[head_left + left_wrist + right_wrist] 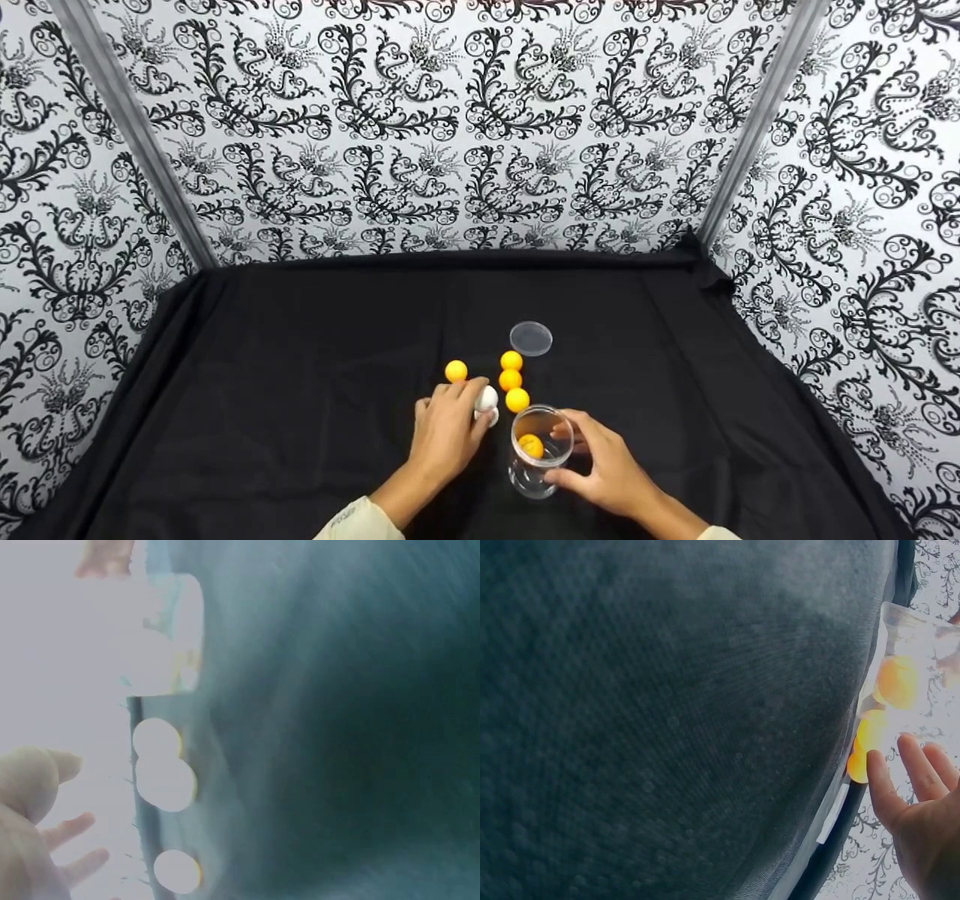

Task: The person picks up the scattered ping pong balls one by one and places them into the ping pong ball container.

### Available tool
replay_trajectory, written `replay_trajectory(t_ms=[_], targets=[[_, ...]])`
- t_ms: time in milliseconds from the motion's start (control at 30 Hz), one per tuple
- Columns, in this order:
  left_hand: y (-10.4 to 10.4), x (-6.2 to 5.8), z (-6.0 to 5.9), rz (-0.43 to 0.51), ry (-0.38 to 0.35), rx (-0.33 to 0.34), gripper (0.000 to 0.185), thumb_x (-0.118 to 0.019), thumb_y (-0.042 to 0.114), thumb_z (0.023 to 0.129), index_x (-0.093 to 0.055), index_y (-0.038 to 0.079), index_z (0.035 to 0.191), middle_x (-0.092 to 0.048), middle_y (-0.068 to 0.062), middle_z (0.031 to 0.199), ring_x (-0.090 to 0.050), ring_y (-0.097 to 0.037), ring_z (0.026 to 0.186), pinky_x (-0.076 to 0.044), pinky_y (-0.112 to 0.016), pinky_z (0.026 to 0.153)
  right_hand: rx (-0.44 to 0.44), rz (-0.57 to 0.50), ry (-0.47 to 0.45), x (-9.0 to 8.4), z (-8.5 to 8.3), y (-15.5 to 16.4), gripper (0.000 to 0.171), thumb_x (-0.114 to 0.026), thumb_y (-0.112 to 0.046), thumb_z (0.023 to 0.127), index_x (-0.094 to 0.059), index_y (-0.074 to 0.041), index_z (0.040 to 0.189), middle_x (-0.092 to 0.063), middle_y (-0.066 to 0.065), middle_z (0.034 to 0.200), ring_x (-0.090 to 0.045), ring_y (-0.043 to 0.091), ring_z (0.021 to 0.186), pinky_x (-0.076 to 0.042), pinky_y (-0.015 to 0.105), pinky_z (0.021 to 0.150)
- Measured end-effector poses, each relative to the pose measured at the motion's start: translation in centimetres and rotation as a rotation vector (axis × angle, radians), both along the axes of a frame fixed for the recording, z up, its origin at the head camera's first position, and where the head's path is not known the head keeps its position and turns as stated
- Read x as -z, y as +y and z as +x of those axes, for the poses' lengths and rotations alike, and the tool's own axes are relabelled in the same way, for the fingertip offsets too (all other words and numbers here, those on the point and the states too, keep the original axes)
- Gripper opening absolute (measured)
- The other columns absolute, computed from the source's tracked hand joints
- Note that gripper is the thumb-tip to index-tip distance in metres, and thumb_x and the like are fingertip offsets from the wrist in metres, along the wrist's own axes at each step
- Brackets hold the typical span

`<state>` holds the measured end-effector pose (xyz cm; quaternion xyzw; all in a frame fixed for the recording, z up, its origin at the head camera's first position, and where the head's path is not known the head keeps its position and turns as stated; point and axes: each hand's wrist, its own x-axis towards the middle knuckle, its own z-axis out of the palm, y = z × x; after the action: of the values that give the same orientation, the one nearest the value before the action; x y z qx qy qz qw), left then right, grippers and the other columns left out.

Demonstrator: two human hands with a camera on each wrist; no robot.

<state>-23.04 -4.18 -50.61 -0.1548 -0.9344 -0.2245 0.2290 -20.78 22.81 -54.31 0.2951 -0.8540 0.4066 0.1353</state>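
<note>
In the head view, my left hand (448,426) reaches over two white balls (486,397), its thumb and fingers at their side. The left wrist view, washed out, shows the left hand's thumb and fingers apart, with nothing between them. My right hand (611,465) holds a clear jar (534,480) by its right side, thumb in front and fingers behind. Through the jar's wall an orange ball (531,446) shows inside. In the right wrist view, the right hand's fingers (885,787) overlap the lower part of the jar (930,645).
Three orange balls (511,379) lie in a row behind the jar. Another orange ball (456,370) sits just past the left fingers. A clear round lid (531,339) lies farther back on the black cloth (337,337). Patterned walls (480,135) enclose the table.
</note>
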Motion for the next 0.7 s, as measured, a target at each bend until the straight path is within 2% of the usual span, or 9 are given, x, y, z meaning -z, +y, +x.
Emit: replay_trajectory(t_ms=[267,500,700], targets=[[1.7,-2.3,1.8,0.054,0.039,0.066,0.048,-0.078,0.035,0.089,-0.063,0.022,0.133,-0.071,0.005,0.118,-0.062,-0.018,0.107,-0.046,-0.041,0.081,-0.008,-0.001,0.008,0.1,-0.1,0.0,0.077,-0.088,-0.040,0.078,-0.050,-0.021,0.142,-0.069,-0.002,0.123,-0.072,0.016,0.109,-0.062,0.034,0.076],[2.9,-2.7,3.2,0.056,0.149,0.123,0.047,-0.081,0.032,0.086,-0.064,0.024,0.129,-0.071,0.008,0.114,-0.063,-0.017,0.101,-0.045,-0.038,0.077,-0.041,-0.035,0.050,0.2,-0.2,-0.1,0.077,-0.090,-0.026,0.077,-0.050,-0.017,0.142,-0.067,0.000,0.124,-0.073,0.023,0.105,-0.062,0.034,0.075],[3.8,-2.9,4.0,0.027,0.155,0.140,0.049,-0.082,0.035,0.085,-0.065,0.025,0.130,-0.070,0.008,0.117,-0.062,-0.017,0.101,-0.046,-0.037,0.077,-0.060,-0.051,0.073,0.2,-0.2,-0.2,0.076,-0.090,-0.024,0.077,-0.051,-0.014,0.142,-0.067,0.004,0.125,-0.073,0.026,0.102,-0.062,0.033,0.076]])
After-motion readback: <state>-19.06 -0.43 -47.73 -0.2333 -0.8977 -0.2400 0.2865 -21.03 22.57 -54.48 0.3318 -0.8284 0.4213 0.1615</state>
